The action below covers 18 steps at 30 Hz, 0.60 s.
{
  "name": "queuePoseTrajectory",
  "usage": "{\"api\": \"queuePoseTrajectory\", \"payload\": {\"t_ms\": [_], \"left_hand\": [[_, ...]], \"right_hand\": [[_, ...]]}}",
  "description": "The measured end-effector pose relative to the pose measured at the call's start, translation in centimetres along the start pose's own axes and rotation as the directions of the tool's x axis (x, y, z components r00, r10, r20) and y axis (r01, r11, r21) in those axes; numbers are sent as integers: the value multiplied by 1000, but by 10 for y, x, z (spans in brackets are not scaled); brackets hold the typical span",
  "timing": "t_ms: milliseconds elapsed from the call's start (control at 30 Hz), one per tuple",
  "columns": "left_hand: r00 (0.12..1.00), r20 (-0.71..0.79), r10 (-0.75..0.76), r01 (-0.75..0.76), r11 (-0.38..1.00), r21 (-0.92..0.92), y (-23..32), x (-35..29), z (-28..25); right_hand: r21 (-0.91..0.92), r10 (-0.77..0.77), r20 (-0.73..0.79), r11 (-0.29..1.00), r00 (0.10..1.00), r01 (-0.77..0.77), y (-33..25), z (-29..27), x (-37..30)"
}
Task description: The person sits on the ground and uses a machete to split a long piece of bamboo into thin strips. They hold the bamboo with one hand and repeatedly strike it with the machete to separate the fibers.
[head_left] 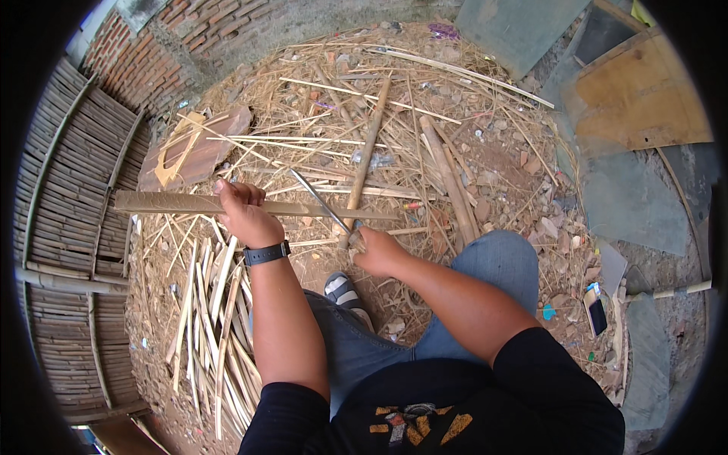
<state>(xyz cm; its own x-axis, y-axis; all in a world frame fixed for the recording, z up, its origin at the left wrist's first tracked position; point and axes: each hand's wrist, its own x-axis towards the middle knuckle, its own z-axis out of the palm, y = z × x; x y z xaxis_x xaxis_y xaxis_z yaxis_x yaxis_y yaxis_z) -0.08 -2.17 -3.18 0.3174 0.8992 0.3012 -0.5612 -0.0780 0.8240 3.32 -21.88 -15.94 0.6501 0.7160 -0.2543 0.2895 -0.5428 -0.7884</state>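
L hand [249,218] is closed round the slat [167,202], thumb up top, fingers curled over; slat runs crosswise, one end well out to the L of that hand, other end just ahead of R hand [379,252]. R hand is closed tight too, w/ the knife [318,199] handle in its fist; blade points ahead & L, crossing the slat btwn the 2 hands, can't tell if edge actually touches it. Watch [265,253] on L wrist. Behind & L of L hand, a big heap of pale strips [203,318] on the ground. Ahead of L hand: rusty sheet [227,130], a bit L, w/ loose strips near it. Straight ahead of R hand a pole [371,144] lies lengthwise, near end close by the fist; thicker log [447,178] ahead & R. Shoe [349,294] just behind R hand, bent knee [497,262] to its R. Phone [597,315] on ground well R of R hand, near grey panels [633,201] along that side. Far L of L hand, bamboo wall [64,205]; far ahead, brick wall [136,61]
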Motion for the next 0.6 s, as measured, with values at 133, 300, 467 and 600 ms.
{"api": "queuePoseTrajectory", "payload": {"t_ms": [133,300,467,600], "left_hand": [[999,-11,-30,29,997,-72,3,-1,2],[999,-5,-35,35,996,-80,4,-2,2],[999,3,-37,37,997,-69,5,-1,0],[999,2,-38,38,996,-78,4,-1,0]], "right_hand": [[12,29,28,999,999,-30,-2,-3,0],[50,-29,-29,998,999,30,10,4,6],[53,-27,-42,998,999,29,8,6,5],[56,-7,-12,998,1000,7,5,2,3]]}}
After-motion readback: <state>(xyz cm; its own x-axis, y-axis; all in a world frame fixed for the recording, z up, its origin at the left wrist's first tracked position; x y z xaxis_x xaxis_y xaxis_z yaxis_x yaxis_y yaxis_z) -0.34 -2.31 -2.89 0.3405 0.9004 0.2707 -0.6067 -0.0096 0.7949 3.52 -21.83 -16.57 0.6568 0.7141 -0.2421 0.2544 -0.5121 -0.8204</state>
